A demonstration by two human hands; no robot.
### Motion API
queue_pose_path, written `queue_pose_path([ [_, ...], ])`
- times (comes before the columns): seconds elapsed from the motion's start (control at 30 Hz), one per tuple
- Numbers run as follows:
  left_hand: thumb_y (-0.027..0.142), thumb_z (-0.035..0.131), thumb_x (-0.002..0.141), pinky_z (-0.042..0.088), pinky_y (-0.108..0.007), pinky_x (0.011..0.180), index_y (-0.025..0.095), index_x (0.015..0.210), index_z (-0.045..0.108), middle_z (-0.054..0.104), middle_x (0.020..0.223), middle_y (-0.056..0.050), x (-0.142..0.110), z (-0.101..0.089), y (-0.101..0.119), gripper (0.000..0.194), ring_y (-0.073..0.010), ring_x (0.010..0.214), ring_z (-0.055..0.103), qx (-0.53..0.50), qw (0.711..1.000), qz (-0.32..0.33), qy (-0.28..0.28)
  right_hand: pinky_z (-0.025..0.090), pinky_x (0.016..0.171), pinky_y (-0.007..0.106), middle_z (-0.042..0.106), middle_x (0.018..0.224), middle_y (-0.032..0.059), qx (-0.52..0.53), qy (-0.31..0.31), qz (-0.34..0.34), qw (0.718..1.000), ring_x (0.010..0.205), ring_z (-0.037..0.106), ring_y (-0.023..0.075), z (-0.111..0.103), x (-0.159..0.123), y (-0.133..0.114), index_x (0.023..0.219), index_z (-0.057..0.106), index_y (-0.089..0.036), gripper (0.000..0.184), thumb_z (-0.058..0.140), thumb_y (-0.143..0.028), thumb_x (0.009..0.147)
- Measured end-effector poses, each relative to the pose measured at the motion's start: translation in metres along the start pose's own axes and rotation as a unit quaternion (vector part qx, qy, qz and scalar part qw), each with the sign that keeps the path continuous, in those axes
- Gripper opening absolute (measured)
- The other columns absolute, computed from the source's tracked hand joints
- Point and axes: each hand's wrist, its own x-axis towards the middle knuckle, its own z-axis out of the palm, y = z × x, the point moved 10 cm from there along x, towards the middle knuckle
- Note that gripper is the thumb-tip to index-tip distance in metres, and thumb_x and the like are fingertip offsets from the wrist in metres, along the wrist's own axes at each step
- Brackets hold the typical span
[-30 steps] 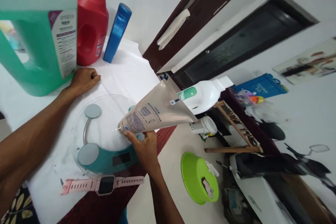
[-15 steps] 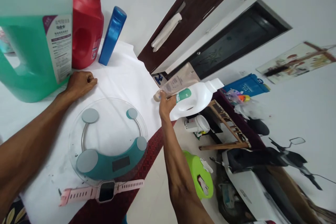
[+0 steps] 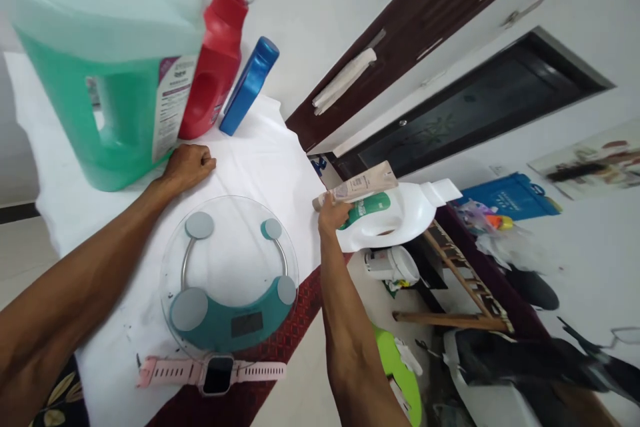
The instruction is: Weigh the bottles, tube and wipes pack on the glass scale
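My right hand (image 3: 334, 215) grips the lower end of a beige tube (image 3: 361, 185) and holds it at the table's right edge, just in front of a white bottle (image 3: 395, 215) lying on its side. My left hand (image 3: 187, 165) rests as a closed fist on the white cloth (image 3: 265, 147), next to the base of a large green jug (image 3: 107, 90). Between my arms lies a round glass scale (image 3: 230, 273) with a teal base and nothing on it.
A red bottle (image 3: 215, 60) and a blue bottle (image 3: 249, 86) stand behind the jug. A pink smartwatch (image 3: 215, 372) lies near the front edge. Beyond the table's right edge are a wooden rack (image 3: 450, 280), a green basin (image 3: 400, 380) and floor clutter.
My right hand lifted the beige tube off the scale and carried it right to the white bottle. The left fist stayed put. The camera view shifted.
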Motion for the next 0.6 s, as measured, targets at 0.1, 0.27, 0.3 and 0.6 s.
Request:
queue_pose_path([
  [0.1, 0.028, 0.061, 0.088, 0.039, -0.035, 0.073, 0.022, 0.068, 0.055, 0.063, 0.070, -0.006, -0.001, 0.002, -0.002, 0.021, -0.0228, 0.072, 0.059, -0.007, 1.000, 0.001, 0.002, 0.057, 0.113, 0.055, 0.069, 0.143, 0.0215, 0.010, 0.007, 0.024, 1.000, 0.130, 0.069, 0.0345, -0.007, -0.007, 0.001, 0.144, 0.060, -0.010, 0.054, 0.076, -0.038, 0.102],
  [0.27, 0.028, 0.061, 0.087, 0.039, -0.035, 0.072, 0.022, 0.068, 0.055, 0.066, 0.072, -0.006, -0.002, 0.003, -0.002, 0.021, -0.0232, 0.072, 0.060, -0.014, 1.000, 0.003, 0.000, 0.051, 0.120, 0.057, 0.066, 0.144, 0.0282, 0.055, 0.012, -0.001, 0.998, 0.137, 0.065, 0.0406, -0.027, -0.031, -0.007, 0.140, 0.052, -0.011, 0.056, 0.075, -0.030, 0.092],
  [0.3, 0.028, 0.061, 0.088, 0.039, -0.035, 0.072, 0.022, 0.068, 0.055, 0.066, 0.072, -0.007, -0.002, 0.003, -0.002, 0.021, -0.0237, 0.073, 0.061, -0.009, 1.000, 0.003, -0.001, 0.049, 0.122, 0.058, 0.064, 0.145, 0.0295, 0.064, 0.017, -0.011, 0.998, 0.139, 0.063, 0.0421, -0.033, -0.039, -0.010, 0.140, 0.051, -0.011, 0.058, 0.075, -0.029, 0.090],
  [0.6, 0.029, 0.061, 0.091, 0.039, -0.035, 0.073, 0.022, 0.071, 0.059, 0.071, 0.078, -0.008, -0.003, 0.006, -0.002, 0.022, -0.0255, 0.080, 0.065, 0.011, 1.000, -0.002, -0.011, 0.043, 0.127, 0.051, 0.054, 0.157, 0.0201, 0.183, -0.035, -0.244, 0.952, 0.146, 0.055, 0.0290, -0.002, -0.109, -0.156, 0.152, 0.043, -0.016, 0.069, 0.068, -0.049, 0.097],
])
